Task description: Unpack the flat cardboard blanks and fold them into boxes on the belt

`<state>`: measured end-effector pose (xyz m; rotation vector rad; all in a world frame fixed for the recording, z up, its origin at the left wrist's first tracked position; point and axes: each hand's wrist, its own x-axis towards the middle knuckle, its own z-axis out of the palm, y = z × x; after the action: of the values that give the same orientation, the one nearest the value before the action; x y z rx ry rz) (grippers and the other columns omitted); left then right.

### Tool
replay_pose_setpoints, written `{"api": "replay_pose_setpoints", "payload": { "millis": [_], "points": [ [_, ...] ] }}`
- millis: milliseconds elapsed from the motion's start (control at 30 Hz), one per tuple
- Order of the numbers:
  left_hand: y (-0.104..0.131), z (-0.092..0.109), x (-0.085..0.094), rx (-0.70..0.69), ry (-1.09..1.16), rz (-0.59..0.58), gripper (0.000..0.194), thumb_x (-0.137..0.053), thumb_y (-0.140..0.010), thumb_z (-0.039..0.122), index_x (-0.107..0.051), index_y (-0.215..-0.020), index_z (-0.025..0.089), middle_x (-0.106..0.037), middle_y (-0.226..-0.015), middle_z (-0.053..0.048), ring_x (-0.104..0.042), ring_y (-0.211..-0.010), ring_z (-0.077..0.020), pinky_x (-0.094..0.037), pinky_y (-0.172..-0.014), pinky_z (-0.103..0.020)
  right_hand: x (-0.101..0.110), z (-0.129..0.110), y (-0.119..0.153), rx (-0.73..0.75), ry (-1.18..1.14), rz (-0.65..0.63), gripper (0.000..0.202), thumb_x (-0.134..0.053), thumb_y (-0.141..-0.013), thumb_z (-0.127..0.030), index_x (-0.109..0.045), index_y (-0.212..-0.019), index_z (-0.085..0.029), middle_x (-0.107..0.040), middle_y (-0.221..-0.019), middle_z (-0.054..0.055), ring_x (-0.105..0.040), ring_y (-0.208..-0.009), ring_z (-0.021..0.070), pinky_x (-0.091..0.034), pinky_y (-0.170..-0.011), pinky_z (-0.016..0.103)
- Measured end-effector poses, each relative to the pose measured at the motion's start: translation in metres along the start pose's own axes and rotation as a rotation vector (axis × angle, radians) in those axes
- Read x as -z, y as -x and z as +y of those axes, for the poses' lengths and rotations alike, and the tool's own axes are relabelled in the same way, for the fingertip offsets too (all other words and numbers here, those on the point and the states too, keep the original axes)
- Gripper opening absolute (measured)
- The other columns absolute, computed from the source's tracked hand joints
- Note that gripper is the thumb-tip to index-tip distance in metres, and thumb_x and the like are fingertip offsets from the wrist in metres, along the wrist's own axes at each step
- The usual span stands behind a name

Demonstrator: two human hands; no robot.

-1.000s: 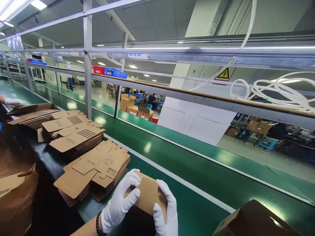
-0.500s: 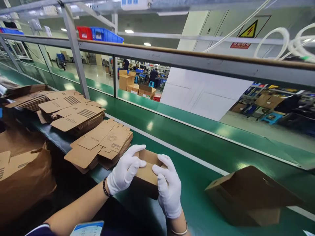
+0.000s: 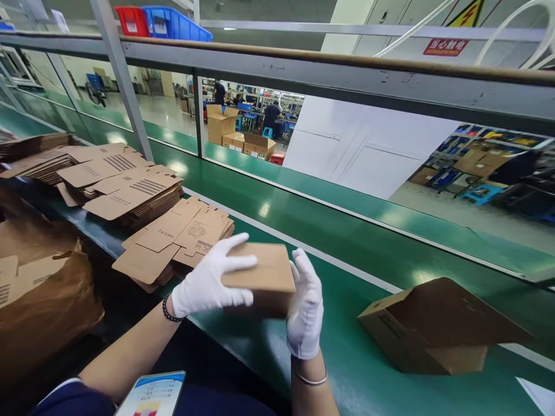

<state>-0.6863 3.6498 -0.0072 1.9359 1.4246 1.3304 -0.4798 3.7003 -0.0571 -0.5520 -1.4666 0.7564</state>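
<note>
Small cardboard box [image 3: 262, 266], formed and with a plain face upward, is at the center of what I see through the head camera, held over the near part of the green desk [image 3: 342, 300].

From the left, I have a brown wrapping bag [image 3: 52, 323] with flat cartons in it, then stacks of flattened cartons with striped print [image 3: 124, 193] along the desk. Nearer comes the stack marked DC 56 [image 3: 165, 237], which lies just behind my left hand [image 3: 212, 280]. That gloved hand grasps the box's left end, fingers spread over the top face and thumb low at the front.

My right hand [image 3: 306, 306] stands upright at the other end, fingers straight and not curled around anything, palm toward the box; I can't tell how firmly it presses, if at all.

Well apart to the right sits an open carton [image 3: 416, 329] with a flap sticking out, and beyond it the corner of a white sheet [image 3: 537, 396].

I read the step in hand as folding up and squaring this box. To my mind, the next move calls for steadying with the left and pressing the right end flat, without crushing the walls. Whether the hidden end is closed, I cannot see.
</note>
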Motion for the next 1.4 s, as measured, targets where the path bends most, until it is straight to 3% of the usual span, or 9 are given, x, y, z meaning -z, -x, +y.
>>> {"api": "replay_pose_setpoints", "payload": {
  "millis": [133,233,333,433,633,800,867,1133,1400],
  "points": [
    [-0.006,-0.009,0.015,0.232,0.489,0.512,0.055,-0.07,-0.077,0.053,-0.065,-0.119,0.019,-0.054,-0.134,-0.01,-0.045,-0.129,-0.0327,-0.038,-0.111,-0.044,0.003,0.007,-0.012,-0.231,0.003,0.158,0.047,-0.044,-0.096,-0.049,-0.051,-0.133,-0.022,-0.046,-0.142,0.011,-0.042,-0.133,0.0262,-0.035,-0.111,0.053],
    [-0.005,-0.014,0.023,0.348,0.819,0.652,0.056,-0.069,-0.079,0.051,-0.06,-0.124,0.02,-0.061,-0.125,-0.009,-0.053,-0.121,-0.0311,-0.05,-0.101,-0.042,0.004,0.009,-0.017,-0.483,-0.117,0.118,0.056,-0.053,-0.091,-0.052,-0.047,-0.136,-0.019,-0.051,-0.138,0.014,-0.052,-0.124,0.028,-0.045,-0.103,0.05],
    [-0.002,-0.014,0.024,0.422,0.931,0.67,0.054,-0.07,-0.078,0.048,-0.06,-0.124,0.021,-0.063,-0.123,-0.007,-0.055,-0.12,-0.0295,-0.054,-0.097,-0.039,-0.001,0.008,-0.019,-0.602,-0.223,0.03,0.06,-0.061,-0.085,-0.048,-0.047,-0.135,-0.018,-0.054,-0.135,0.013,-0.054,-0.121,0.0287,-0.049,-0.099,0.046],
    [0.003,-0.011,0.019,0.437,0.953,0.68,0.054,-0.071,-0.078,0.046,-0.059,-0.125,0.024,-0.063,-0.123,-0.005,-0.054,-0.121,-0.0282,-0.054,-0.096,-0.037,-0.006,0.008,-0.02,-0.606,-0.214,-0.014,0.049,-0.066,-0.078,-0.041,-0.056,-0.119,-0.016,-0.062,-0.125,0.011,-0.058,-0.115,0.0276,-0.049,-0.098,0.041],
    [0.009,-0.01,0.014,0.437,0.939,0.637,0.051,-0.072,-0.077,0.045,-0.063,-0.12,0.019,-0.063,-0.123,-0.007,-0.053,-0.122,-0.0286,-0.053,-0.098,-0.034,-0.006,0.014,-0.023,-0.564,-0.049,0.078,0.039,-0.064,-0.07,-0.026,-0.059,-0.108,-0.017,-0.068,-0.109,0.006,-0.063,-0.101,0.0246,-0.051,-0.09,0.036],
    [0.005,-0.012,0.018,0.431,0.941,0.694,0.047,-0.069,-0.08,0.045,-0.063,-0.12,0.02,-0.066,-0.115,-0.006,-0.059,-0.114,-0.0274,-0.055,-0.095,-0.036,0.005,0.014,-0.027,-0.726,-0.191,-0.167,0.044,-0.075,-0.067,-0.034,-0.065,-0.108,-0.018,-0.07,-0.105,0.004,-0.063,-0.098,0.0243,-0.051,-0.085,0.035],
    [0.003,-0.014,0.019,0.418,0.93,0.72,0.043,-0.067,-0.082,0.043,-0.063,-0.118,0.02,-0.068,-0.109,-0.006,-0.058,-0.116,-0.0253,-0.055,-0.095,-0.033,0.008,0.014,-0.027,-0.759,-0.247,-0.207,0.045,-0.079,-0.065,-0.033,-0.067,-0.107,-0.019,-0.07,-0.102,0.003,-0.063,-0.093,0.0232,-0.052,-0.081,0.033],
    [0.002,-0.015,0.023,0.44,0.991,0.716,0.035,-0.066,-0.085,0.039,-0.065,-0.114,0.019,-0.069,-0.108,-0.005,-0.06,-0.112,-0.021,-0.056,-0.09,-0.027,0.009,0.02,-0.027,-0.802,-0.303,-0.225,0.038,-0.086,-0.053,-0.027,-0.069,-0.086,-0.017,-0.066,-0.077,-0.001,-0.053,-0.064,0.0134,-0.042,-0.055,0.024],
    [-0.002,-0.015,0.032,0.428,1.061,0.779,0.031,-0.058,-0.091,0.037,-0.064,-0.116,0.02,-0.067,-0.115,-0.004,-0.058,-0.116,-0.0189,-0.052,-0.097,-0.027,0.012,0.028,-0.025,-0.786,-0.464,-0.149,0.038,-0.087,-0.054,-0.039,-0.058,-0.062,-0.017,-0.057,-0.058,-0.002,-0.044,-0.048,0.0083,-0.028,-0.043,0.021]
  ]
}}
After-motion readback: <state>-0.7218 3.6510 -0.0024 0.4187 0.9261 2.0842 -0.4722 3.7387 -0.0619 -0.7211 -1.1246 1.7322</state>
